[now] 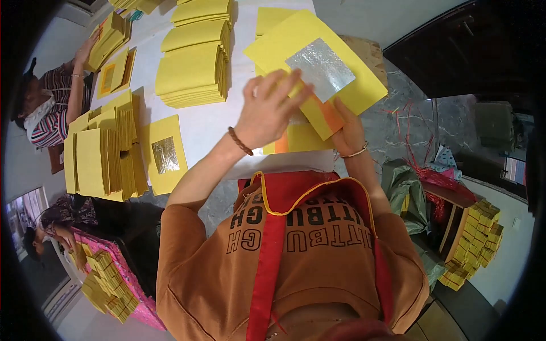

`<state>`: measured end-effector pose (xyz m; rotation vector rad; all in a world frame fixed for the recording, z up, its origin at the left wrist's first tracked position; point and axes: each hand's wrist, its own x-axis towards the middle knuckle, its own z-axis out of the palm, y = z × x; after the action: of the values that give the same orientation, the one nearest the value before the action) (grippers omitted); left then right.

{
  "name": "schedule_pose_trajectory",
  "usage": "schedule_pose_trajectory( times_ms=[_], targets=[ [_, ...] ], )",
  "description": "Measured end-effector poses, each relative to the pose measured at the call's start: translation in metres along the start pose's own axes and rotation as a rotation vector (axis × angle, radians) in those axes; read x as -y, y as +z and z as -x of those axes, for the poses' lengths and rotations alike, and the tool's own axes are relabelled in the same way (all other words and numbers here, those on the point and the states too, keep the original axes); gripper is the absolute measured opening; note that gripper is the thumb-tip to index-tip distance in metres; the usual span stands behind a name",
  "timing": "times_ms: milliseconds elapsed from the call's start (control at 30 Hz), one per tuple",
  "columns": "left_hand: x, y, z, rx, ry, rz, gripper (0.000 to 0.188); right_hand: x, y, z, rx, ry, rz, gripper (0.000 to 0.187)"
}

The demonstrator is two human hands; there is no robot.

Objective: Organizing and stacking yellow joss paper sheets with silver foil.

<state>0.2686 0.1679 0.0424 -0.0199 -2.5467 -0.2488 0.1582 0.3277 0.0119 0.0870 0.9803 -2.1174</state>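
Observation:
A yellow paper sheet [364,79] with a silver foil rectangle [324,65] and an orange patch is raised above the near right part of the table. My right hand [348,133] grips it at its lower edge, thumb on top by the orange patch. My left hand [270,108] is over the sheet's left side, fingers apart and slightly blurred; whether its fingertips touch the paper I cannot tell. Beneath lies another yellow sheet [307,139], partly hidden. A further yellow sheet with a silver patch [165,154] lies left of my left forearm.
Stacks of folded yellow paper [190,74] stand on the white table [199,122], with more stacks [105,153] at its left edge. A person [62,105] handles yellow paper at far left; another sits by a pink-covered table [122,267]. Bundled yellow packets [475,238] are piled at right.

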Motion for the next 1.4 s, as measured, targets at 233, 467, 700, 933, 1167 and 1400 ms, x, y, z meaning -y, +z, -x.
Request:
schedule_pose_trajectory(
  times_ms=[233,467,700,933,1167,1400],
  targets=[
    [0.007,0.027,0.014,-0.010,0.163,-0.100,0.057,-0.014,0.027,0.035,-0.004,0.124,-0.101,0.028],
    [0.008,0.013,0.021,0.299,0.102,0.358,0.065,0.007,-0.021,0.026,0.018,-0.006,0.258,0.031],
    [0.070,0.007,0.000,-0.256,-0.470,1.125,0.092,0.038,-0.024,0.032,0.289,-0.161,0.841,0.035],
    [0.064,-0.004,0.021,-0.004,-0.546,1.298,0.048,0.048,-0.004,0.034,0.425,-0.397,0.658,0.050],
    [0.065,0.003,0.030,0.003,-0.563,1.293,0.035,0.107,0.034,0.033,0.615,-0.627,1.109,0.052],
    [0.066,0.004,0.023,0.063,-0.607,1.290,0.029,0.121,0.111,0.011,0.732,-0.307,2.020,0.040]
  ],
)
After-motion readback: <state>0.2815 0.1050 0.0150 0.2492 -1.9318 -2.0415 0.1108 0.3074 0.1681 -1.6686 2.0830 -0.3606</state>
